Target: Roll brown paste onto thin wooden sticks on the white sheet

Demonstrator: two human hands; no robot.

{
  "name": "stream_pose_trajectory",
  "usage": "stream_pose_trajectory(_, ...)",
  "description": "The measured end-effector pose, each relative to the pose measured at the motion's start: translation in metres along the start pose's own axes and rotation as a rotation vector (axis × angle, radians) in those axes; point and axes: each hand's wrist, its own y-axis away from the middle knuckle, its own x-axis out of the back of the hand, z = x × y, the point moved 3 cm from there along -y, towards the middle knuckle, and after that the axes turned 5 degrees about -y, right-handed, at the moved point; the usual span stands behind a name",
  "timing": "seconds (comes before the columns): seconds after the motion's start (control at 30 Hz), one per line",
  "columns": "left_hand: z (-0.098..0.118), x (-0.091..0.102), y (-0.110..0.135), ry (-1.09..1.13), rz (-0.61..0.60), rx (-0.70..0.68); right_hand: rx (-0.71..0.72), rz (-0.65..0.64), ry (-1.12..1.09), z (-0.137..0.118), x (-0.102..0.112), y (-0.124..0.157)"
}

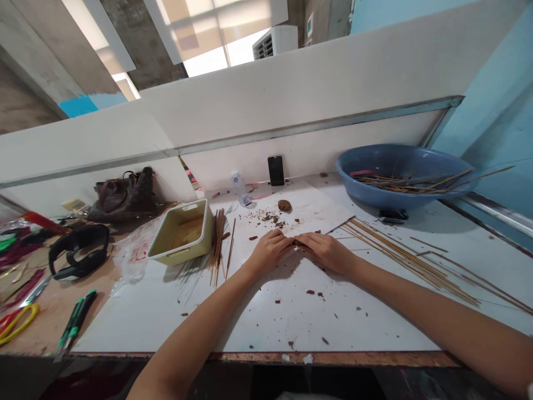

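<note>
My left hand (270, 249) and my right hand (326, 251) meet over the white sheet (250, 316), fingertips almost touching. Between the fingers of both shows a small piece of brown clay-like material (296, 242); most of it is hidden by the fingers. Just beyond the hands lies a rounded lump of the same brown material (285, 206), with crumbs (270, 218) scattered beside it. To the left rests a bundle of thin brown-coated sticks (217, 244). Long bare yellowish sticks (408, 258) lie off to the right.
An olive tub (181, 256) holds murky water. A blue basin (358, 191) with sticks stands at the back right. A clear bottle (240, 189) and a phone (275, 170) stand near the partition. At left are a bag (125, 197), a black headband-like object (79, 253), cutters (77, 319) and scissors (20, 325).
</note>
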Motion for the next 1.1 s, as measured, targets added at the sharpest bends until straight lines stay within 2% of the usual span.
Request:
stream_pose_trajectory(0.27, 0.0001, -0.0011, 0.0004, 0.006, 0.003, -0.002, -0.02, -0.025, -0.057, 0.0012, -0.0001, 0.0013)
stream_pose_trajectory(0.47, 0.0007, -0.0007, -0.002, -0.011, 0.033, 0.019, -0.037, -0.071, 0.02, 0.0013, -0.0002, -0.0024)
stream_pose_trajectory(0.6, -0.0005, 0.0011, -0.0029, -0.006, 0.066, 0.016, -0.055, -0.043, 0.094, 0.0049, 0.0025, -0.0023)
stream_pose_trajectory(0.77, -0.0002, 0.0023, -0.0024, -0.005, 0.037, 0.053, -0.08, -0.013, 0.063, 0.0048, 0.0067, -0.0018)
stream_pose_trajectory(0.97, 0.004, 0.0062, -0.0034, -0.151, 0.04, 0.116, -0.095, -0.024, 0.07, 0.0044, 0.0018, -0.0012)
stream_pose_trajectory(1.1, 0.0061, 0.0052, -0.0044, -0.127, 0.003, 0.027, -0.078, -0.032, 0.11, 0.0058, -0.0031, 0.0013)
